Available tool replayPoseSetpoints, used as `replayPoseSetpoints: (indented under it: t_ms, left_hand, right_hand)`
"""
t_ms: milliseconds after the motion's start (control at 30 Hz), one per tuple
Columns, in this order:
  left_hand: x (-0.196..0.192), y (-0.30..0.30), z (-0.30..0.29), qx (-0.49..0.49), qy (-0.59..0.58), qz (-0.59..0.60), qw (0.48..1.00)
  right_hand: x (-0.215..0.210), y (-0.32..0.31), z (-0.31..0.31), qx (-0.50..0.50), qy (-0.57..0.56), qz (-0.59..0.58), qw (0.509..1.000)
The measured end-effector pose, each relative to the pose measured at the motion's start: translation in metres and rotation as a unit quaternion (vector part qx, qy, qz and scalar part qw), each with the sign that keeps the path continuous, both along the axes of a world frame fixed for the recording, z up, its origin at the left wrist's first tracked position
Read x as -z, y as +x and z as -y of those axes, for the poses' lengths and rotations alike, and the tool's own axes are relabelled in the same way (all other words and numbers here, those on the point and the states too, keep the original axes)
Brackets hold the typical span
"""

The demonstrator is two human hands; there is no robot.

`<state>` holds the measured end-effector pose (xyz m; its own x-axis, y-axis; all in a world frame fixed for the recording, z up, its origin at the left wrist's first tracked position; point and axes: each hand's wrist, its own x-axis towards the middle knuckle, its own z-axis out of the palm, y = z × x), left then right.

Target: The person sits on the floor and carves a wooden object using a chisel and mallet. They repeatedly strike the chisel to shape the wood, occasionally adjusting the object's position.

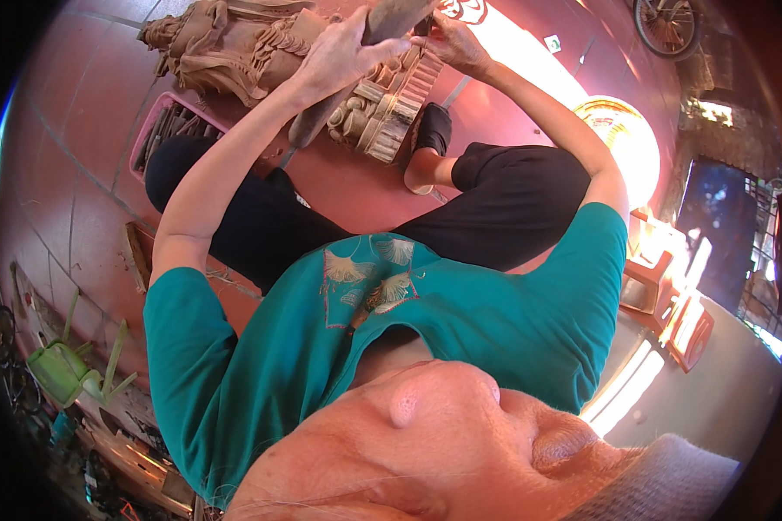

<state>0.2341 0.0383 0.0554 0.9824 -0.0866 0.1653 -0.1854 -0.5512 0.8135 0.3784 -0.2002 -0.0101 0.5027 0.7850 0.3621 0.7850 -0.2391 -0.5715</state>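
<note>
A long, dark, rounded wooden bar [323, 113] slants across the top of the view, thicker at its upper end. My left hand [343, 54] grips it from the side, thumb stretched to the right. Close beside its upper part, my right hand [459, 43] has its fingers closed around something small and dark, too hidden to name. Under and behind both hands lies a carved wooden statue [235, 48] on its side. Its tiered, scrolled base [382, 117] points toward my right foot.
A pink tray [136, 149] full of chisel-like tools stands by my left knee. My sandalled foot [421, 165] is near the statue's base. A green plastic chair [56, 369] is far left, a bicycle wheel [667, 26] top right, and wooden furniture [656, 278] at right.
</note>
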Motion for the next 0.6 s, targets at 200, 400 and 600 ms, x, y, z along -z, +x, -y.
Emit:
replayPoseSetpoints:
  t_ms: [200,400,600]
  left_hand:
    - [-0.013,0.001,-0.01,0.051,-0.044,-0.092,0.993]
    - [-0.01,-0.002,-0.021,0.029,-0.04,-0.085,0.995]
    - [-0.029,-0.017,-0.006,-0.008,-0.075,-0.041,0.996]
  right_hand:
    - [-0.004,-0.009,-0.002,0.004,-0.054,0.011,0.998]
    - [-0.02,-0.013,-0.004,-0.054,-0.042,-0.004,0.998]
    - [-0.029,-0.016,-0.005,-0.045,0.012,-0.019,0.999]
